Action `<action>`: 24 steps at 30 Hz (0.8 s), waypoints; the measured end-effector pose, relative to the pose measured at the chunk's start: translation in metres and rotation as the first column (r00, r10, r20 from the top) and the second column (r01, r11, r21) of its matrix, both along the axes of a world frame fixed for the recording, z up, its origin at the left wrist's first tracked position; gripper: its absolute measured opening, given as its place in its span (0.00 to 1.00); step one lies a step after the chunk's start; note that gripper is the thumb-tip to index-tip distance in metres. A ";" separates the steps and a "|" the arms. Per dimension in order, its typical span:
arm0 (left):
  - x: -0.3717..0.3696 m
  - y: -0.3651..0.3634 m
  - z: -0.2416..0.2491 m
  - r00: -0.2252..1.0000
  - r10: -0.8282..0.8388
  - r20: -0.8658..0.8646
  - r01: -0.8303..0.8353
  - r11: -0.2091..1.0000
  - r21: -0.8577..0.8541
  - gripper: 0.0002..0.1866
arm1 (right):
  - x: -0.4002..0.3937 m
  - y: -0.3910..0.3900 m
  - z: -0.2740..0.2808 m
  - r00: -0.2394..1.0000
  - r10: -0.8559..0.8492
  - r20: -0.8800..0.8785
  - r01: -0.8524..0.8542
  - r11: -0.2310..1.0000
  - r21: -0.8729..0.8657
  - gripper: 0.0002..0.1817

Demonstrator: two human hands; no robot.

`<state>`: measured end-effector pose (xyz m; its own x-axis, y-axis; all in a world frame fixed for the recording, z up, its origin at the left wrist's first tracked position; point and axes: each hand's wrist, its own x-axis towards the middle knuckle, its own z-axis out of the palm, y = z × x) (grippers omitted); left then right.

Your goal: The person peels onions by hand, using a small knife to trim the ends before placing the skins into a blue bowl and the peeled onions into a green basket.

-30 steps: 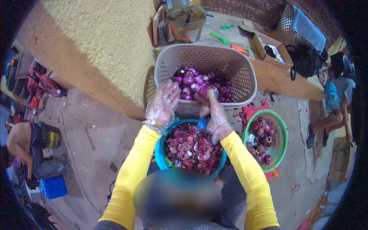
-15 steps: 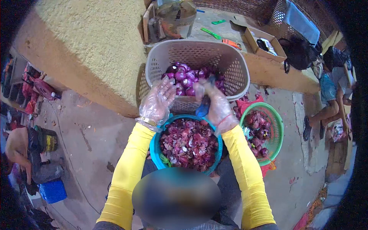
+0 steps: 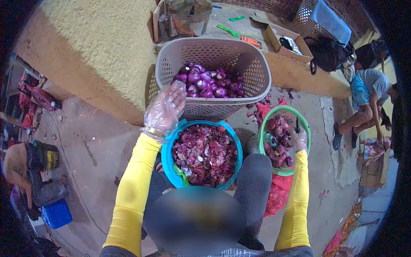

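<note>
My left hand (image 3: 166, 109), in a clear plastic glove, is open and palm up at the near left rim of the grey-brown basket (image 3: 214, 107). Nothing lies in it. Peeled purple onions (image 3: 203, 82) are heaped inside that basket. My right hand (image 3: 299, 139), gloved too, reaches into the green basket (image 3: 305, 165) among unpeeled onions (image 3: 280, 128). From its grip sticks up a slim dark knife (image 3: 297, 125), only partly visible. Whether the fingers also touch an onion is hidden. Between my knees stands a blue tub (image 3: 168, 165) full of onion skins (image 3: 203, 152).
A red mesh sack (image 3: 278, 197) lies under the green basket. Behind, a ledge (image 3: 310, 79) bears a cardboard box (image 3: 289, 43), green tools (image 3: 227, 31) and a bucket (image 3: 190, 19). One person (image 3: 370, 94) bends at right, another (image 3: 19, 167) at left.
My right hand has moved from above the peeled onions down and right into the green basket, still with the knife. My left hand stays palm up near the basket rim. The view has shifted slightly.
</note>
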<state>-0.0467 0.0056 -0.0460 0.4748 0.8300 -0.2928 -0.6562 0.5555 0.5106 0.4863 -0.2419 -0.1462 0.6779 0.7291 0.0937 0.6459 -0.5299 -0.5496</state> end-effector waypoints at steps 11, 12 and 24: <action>0.004 -0.010 0.005 0.998 0.001 -0.063 0.000 1.000 0.017 0.26 | -0.054 0.012 -0.062 0.960 0.046 0.276 -0.050 0.999 0.007 0.43; 0.005 -0.010 0.006 0.998 0.007 -0.069 -0.006 1.000 0.012 0.26 | -0.061 0.014 -0.054 0.971 -0.008 0.239 0.020 0.999 -0.046 0.43; 0.009 -0.016 0.001 0.995 0.024 -0.100 -0.023 1.000 0.004 0.23 | -0.064 0.000 -0.008 0.956 -0.078 -0.282 0.026 0.983 -0.181 0.35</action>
<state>-0.0380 -0.0105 -0.0453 0.4235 0.8416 -0.3352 -0.6146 0.5388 0.5762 0.4222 -0.2420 -0.1538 0.6948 0.6796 -0.2351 0.4433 -0.6622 -0.6041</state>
